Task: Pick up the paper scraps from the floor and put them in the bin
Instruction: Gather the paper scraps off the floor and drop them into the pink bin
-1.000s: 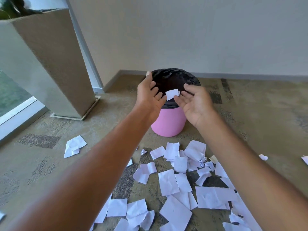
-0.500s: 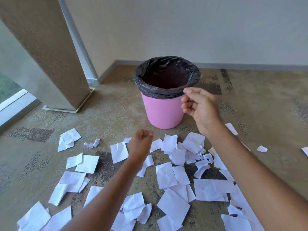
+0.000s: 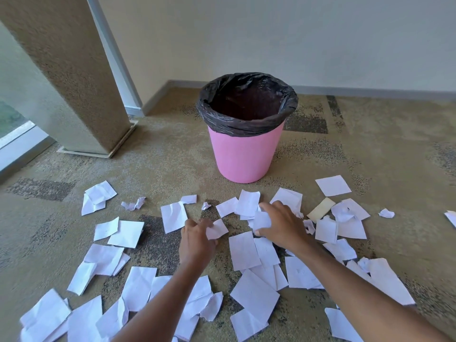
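A pink bin with a black liner stands upright on the carpet, apart from both hands. Several white paper scraps lie scattered across the floor in front of it. My left hand is down at the floor, its fingers pinched on a small white scrap. My right hand lies on the pile just right of it, fingers curled over a crumpled white scrap. Both hands sit roughly a forearm's length in front of the bin.
A tall speckled planter on a base stands at the left, beside a window frame. A beige wall with a skirting board runs behind the bin. One cream-coloured scrap lies among the white ones on the right.
Both hands have come down from the bin's rim to the floor. The left hand has closed on a scrap and the right hand has settled onto the pile. The view tilted downward.
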A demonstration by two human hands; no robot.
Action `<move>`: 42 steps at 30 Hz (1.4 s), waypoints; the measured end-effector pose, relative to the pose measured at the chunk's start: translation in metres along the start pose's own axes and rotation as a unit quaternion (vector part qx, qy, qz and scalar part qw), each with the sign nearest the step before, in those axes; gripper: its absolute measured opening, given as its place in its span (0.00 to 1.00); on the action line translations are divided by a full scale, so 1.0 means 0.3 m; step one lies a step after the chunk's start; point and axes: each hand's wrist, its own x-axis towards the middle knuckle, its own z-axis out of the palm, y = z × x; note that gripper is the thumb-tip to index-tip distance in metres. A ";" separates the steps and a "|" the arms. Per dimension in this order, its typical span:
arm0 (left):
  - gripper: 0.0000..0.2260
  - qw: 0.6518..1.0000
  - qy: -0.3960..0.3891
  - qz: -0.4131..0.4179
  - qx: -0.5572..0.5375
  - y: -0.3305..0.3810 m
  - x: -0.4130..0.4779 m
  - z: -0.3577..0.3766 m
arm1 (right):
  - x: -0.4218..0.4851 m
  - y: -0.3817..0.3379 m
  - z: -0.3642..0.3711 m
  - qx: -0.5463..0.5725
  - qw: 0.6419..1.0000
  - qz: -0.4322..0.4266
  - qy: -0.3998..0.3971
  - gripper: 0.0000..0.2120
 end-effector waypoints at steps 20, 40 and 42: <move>0.09 0.985 0.066 0.018 -0.161 0.111 0.063 -0.037 | 0.033 0.025 -0.144 0.352 0.929 0.072 0.090 0.13; 0.10 0.836 0.031 0.016 -0.548 0.795 0.209 -0.754 | 0.159 -0.321 -0.923 0.613 0.773 -0.050 0.154 0.14; 0.17 0.813 -0.018 -0.008 -0.582 0.833 0.257 -0.775 | 0.219 -0.319 -0.933 0.603 0.782 -0.022 0.157 0.14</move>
